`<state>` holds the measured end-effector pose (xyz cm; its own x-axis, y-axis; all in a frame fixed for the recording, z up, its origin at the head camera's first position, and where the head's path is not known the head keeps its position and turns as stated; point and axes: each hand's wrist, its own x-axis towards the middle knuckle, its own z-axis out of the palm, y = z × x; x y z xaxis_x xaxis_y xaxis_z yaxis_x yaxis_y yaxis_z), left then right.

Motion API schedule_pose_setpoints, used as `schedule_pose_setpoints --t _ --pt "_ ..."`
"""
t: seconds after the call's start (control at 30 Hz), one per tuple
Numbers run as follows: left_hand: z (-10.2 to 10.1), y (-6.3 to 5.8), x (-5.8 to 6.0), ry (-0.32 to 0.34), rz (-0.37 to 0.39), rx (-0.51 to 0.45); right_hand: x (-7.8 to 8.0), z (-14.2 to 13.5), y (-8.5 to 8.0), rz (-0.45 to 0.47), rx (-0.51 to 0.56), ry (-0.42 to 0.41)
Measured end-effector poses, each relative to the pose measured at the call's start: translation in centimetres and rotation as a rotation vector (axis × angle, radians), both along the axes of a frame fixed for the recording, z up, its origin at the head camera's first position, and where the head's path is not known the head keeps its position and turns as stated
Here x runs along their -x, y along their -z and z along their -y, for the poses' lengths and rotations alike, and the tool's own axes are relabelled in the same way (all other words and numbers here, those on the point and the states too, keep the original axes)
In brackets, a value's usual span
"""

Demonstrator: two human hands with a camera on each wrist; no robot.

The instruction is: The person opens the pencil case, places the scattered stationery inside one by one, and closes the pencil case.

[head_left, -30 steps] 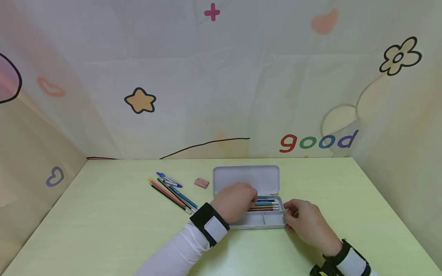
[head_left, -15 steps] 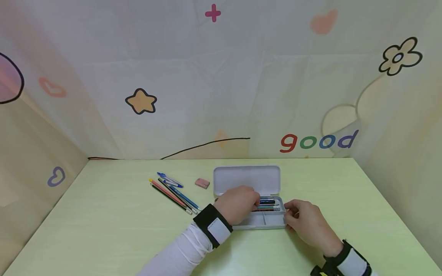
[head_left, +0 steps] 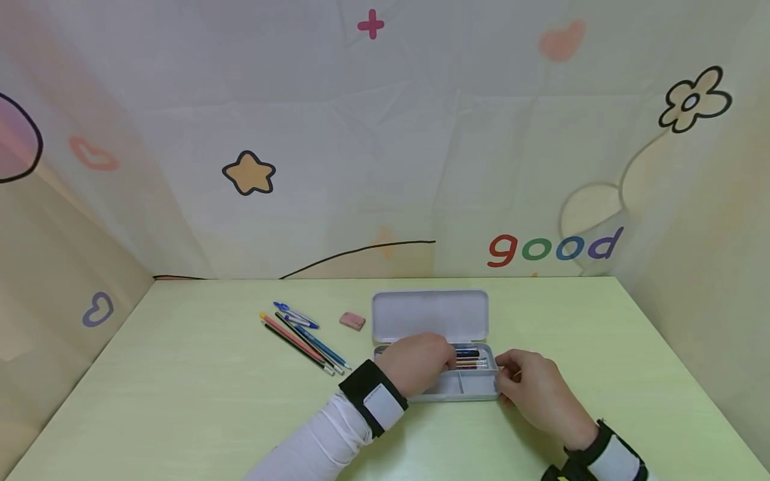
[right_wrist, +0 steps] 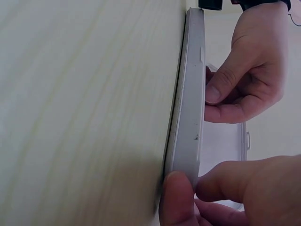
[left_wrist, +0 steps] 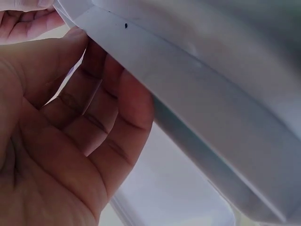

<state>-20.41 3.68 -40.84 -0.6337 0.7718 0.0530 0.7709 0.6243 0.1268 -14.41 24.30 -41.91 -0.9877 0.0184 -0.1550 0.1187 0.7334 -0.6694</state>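
Observation:
A pale grey pencil case [head_left: 478,383] lies open with its lid [head_left: 430,310] tipped back. Several pencils [head_left: 472,365] lie side by side in its long rear compartment. My left hand [head_left: 417,362] reaches into that compartment, fingers bent down over the pencils; its fingertips are hidden, so I cannot tell whether it pinches one. In the left wrist view the left hand [left_wrist: 70,132] is right at the case's inner wall [left_wrist: 183,99]. My right hand [head_left: 535,387] pinches the case's right end, thumb and fingers on its corner, as the right wrist view shows.
Left of the case lie several loose pencils [head_left: 301,344] in a bundle, with blue-and-white pens [head_left: 297,315] behind them. A pink eraser [head_left: 352,321] sits between the pens and the lid. Behind the table [head_left: 180,401] hangs a printed cloth [head_left: 337,133].
My left hand has shifted slightly right and toward me along the compartment, and the pencils showing beside it have changed position. My right hand keeps its hold on the case's end.

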Motion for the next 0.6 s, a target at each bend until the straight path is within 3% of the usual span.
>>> schedule_pose_setpoints --t 0.2,0.6 --pt "0.0 0.1 0.1 0.009 -0.001 -0.002 0.0 -0.1 0.0 0.001 0.0 0.002" --pt "1.1 -0.8 -0.5 -0.001 -0.028 -0.029 0.0 0.0 0.0 -0.017 -0.01 -0.003"
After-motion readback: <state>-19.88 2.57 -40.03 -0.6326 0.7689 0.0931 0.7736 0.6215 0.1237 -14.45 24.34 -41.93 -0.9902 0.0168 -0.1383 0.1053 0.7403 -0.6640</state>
